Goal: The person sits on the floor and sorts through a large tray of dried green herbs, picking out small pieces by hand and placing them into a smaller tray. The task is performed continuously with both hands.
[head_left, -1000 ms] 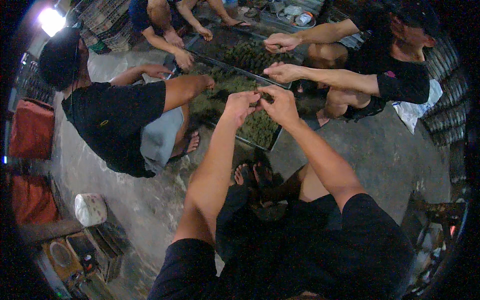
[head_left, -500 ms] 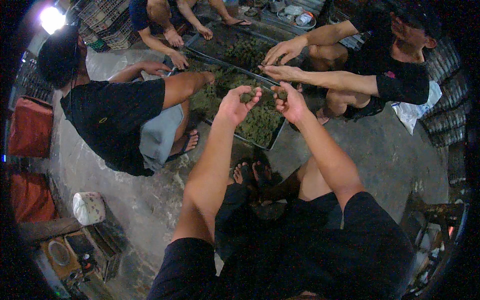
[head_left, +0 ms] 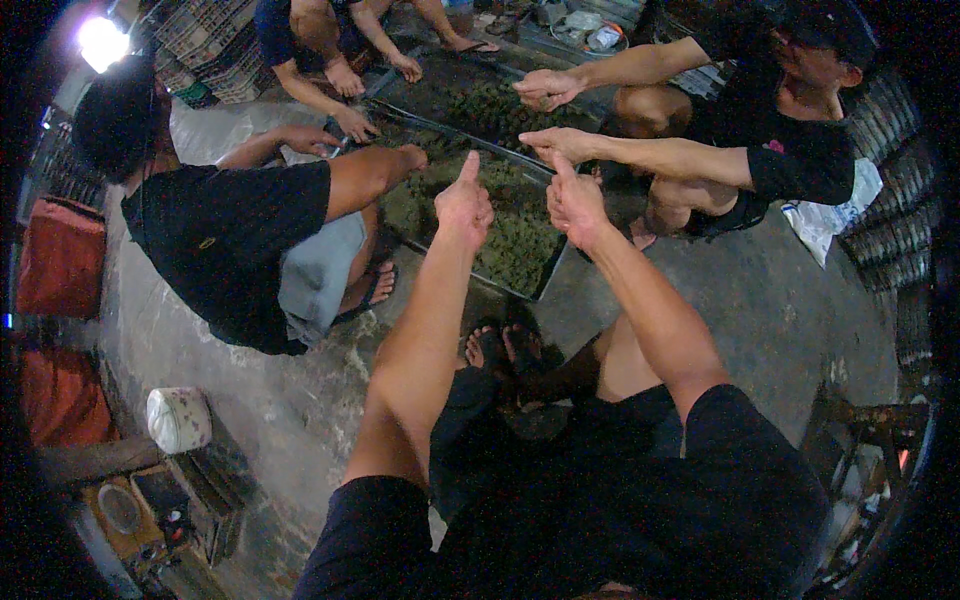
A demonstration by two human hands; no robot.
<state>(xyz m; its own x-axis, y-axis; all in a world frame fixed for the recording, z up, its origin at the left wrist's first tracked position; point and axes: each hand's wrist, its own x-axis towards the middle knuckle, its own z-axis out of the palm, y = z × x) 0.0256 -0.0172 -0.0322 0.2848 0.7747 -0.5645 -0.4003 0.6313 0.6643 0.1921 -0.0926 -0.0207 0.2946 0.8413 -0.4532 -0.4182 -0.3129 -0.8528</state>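
Both my hands reach forward over a shallow rectangular tray [head_left: 541,297] of loose, crumbly green-brown clumps [head_left: 522,238]. My left hand [head_left: 465,207] is closed, back turned up and thumb pointing away, above the left part of the clumps. Near the tray's right edge, my right hand [head_left: 577,205] is closed the same way, its thumb almost meeting a co-worker's hand [head_left: 552,146]. Whatever lies inside either fist is hidden by the fingers. Behind stands a second, darker tray with a heap of similar dark green clumps [head_left: 490,106].
A person in black [head_left: 235,210] sits at the left, an arm over the tray. Another [head_left: 800,170] squats at the right, and a third person's hands [head_left: 355,122] are at the far side. Around stand stacked crates [head_left: 205,40], a white plastic bag [head_left: 835,210] and a pale tub [head_left: 180,420].
My hands have turned from fingers-up, each showing a green-brown clump, to backs-up fists with the clumps out of sight. The right co-worker's hands have moved apart.
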